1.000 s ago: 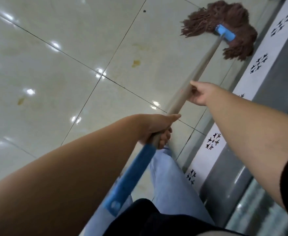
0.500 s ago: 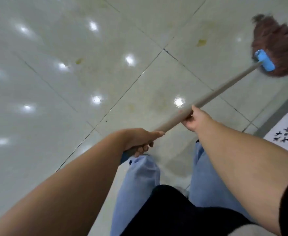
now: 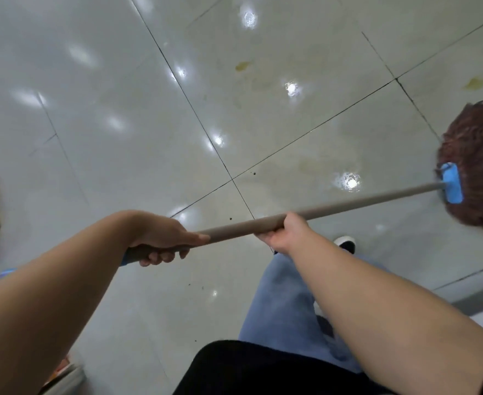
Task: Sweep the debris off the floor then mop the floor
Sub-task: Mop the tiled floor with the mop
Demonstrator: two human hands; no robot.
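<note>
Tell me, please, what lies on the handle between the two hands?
In the head view, only bare grey handle runs between the left hand and the right hand; nothing else sits on that stretch.

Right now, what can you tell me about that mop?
The mop has a long grey-brown pole, a blue grip at its near end and a blue clamp holding a head of reddish-brown strings. It slants low, the strings spread on the glossy tiled floor at right. The left hand grips near the blue end; the right hand grips farther along.

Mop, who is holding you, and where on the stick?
Both hands grip the mop by its pole: left hand near the blue end, right hand further along.
</note>
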